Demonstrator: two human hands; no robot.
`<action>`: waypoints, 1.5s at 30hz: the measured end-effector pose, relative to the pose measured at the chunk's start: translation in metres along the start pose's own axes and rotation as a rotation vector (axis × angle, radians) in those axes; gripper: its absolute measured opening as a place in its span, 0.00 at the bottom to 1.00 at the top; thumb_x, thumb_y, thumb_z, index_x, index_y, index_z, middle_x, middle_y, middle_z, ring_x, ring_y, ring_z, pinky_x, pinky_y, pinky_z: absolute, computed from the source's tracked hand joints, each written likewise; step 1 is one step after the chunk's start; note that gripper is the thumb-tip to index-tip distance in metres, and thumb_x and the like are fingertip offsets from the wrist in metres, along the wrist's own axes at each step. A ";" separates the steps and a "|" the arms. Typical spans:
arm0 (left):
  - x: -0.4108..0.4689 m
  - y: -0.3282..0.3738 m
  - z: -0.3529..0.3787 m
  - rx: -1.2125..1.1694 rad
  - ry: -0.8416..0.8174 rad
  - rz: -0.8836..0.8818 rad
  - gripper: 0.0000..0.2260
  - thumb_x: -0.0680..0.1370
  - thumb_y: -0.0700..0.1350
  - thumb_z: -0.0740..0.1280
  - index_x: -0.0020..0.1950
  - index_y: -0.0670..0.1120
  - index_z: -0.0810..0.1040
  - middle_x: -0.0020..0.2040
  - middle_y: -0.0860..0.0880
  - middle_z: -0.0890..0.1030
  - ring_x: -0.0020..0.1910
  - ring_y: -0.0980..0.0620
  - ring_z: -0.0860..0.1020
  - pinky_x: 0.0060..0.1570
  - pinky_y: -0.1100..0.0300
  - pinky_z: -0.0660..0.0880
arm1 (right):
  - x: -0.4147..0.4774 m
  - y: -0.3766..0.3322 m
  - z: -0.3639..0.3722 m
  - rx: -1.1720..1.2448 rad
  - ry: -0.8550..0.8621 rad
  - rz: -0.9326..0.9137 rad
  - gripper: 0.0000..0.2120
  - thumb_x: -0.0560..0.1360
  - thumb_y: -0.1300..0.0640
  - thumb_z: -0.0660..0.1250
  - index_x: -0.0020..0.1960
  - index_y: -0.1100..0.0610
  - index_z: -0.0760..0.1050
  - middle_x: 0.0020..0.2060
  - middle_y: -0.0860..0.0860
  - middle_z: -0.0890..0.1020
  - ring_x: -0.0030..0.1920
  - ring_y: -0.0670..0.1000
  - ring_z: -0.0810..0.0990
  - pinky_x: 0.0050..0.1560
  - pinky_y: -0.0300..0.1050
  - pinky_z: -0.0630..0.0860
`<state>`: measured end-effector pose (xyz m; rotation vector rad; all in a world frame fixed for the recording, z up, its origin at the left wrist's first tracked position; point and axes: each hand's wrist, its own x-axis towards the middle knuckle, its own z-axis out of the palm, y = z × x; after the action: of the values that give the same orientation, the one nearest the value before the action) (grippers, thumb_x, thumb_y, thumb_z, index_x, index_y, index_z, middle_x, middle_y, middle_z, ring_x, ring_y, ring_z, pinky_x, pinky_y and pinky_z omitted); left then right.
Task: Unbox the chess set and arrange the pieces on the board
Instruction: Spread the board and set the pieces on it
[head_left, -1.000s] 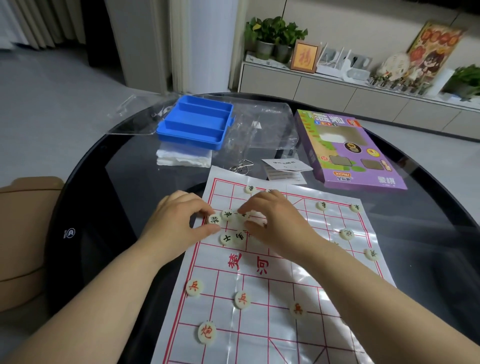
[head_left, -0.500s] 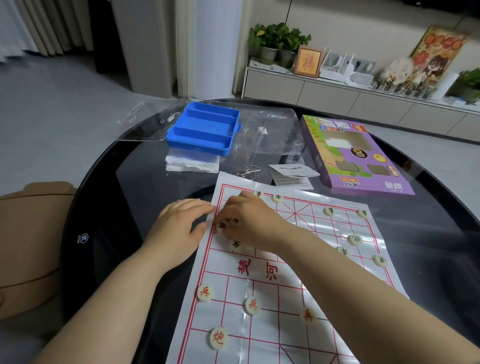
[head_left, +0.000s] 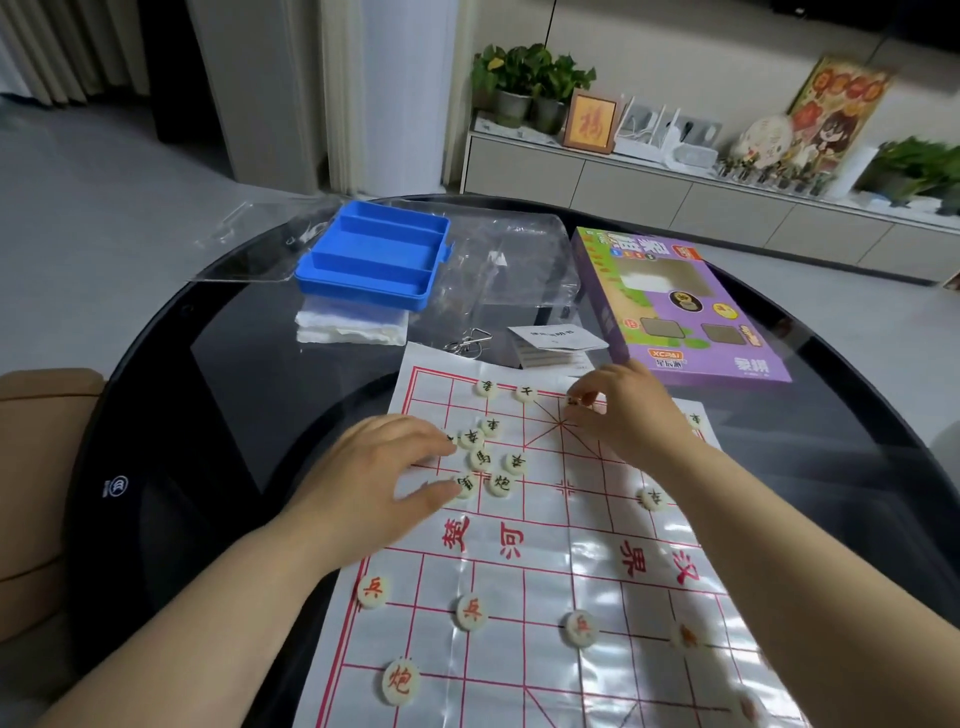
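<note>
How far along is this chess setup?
Done: the board is spread out, the blue tray looks empty, red pawns stand on their row. In hand: the right hand pinches a black piece at the far row. Remaining: loose black pieces clustered by the left hand.

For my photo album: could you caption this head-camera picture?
Right hand pinches a round piece at the far row of the board; left hand touches a cluster of pieces.

**Support Surface and Contents**

Round black glass table (head_left: 218, 415), glossy. Near centre, laid flat: white plastic board sheet with red grid (head_left: 545, 582). Far left: blue plastic compartment tray (head_left: 358, 286), partly over white folded wad (head_left: 348, 330). Beside tray: crumpled clear plastic wrap (head_left: 504, 270). Far right: purple cardboard box (head_left: 675, 306). Just beyond sheet: white folded leaflet (head_left: 556, 338), small metal wire loop (head_left: 467, 340).
</note>
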<state>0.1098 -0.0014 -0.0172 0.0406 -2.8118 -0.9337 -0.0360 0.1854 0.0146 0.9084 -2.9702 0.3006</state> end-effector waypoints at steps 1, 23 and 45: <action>0.000 0.001 0.001 0.001 -0.027 -0.006 0.19 0.73 0.55 0.64 0.64 0.56 0.71 0.55 0.67 0.63 0.58 0.66 0.61 0.60 0.69 0.56 | 0.002 -0.001 0.003 -0.014 -0.005 0.001 0.12 0.74 0.55 0.64 0.55 0.58 0.78 0.52 0.55 0.81 0.54 0.56 0.70 0.50 0.44 0.65; 0.000 -0.001 -0.001 0.028 -0.067 -0.001 0.09 0.70 0.53 0.70 0.47 0.56 0.73 0.45 0.69 0.65 0.48 0.72 0.63 0.47 0.80 0.60 | -0.038 -0.029 0.005 0.146 -0.037 -0.226 0.13 0.74 0.55 0.66 0.57 0.54 0.76 0.52 0.50 0.79 0.55 0.52 0.70 0.50 0.39 0.63; 0.056 0.067 0.029 0.006 -0.186 0.078 0.21 0.75 0.48 0.65 0.66 0.58 0.65 0.56 0.59 0.78 0.62 0.55 0.66 0.55 0.66 0.58 | -0.048 0.008 -0.014 0.185 -0.049 -0.045 0.10 0.74 0.58 0.64 0.54 0.56 0.78 0.50 0.51 0.81 0.47 0.47 0.68 0.46 0.39 0.64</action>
<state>0.0514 0.0650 0.0094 -0.1629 -2.9604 -0.9565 -0.0013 0.2211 0.0235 1.0118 -2.9999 0.5683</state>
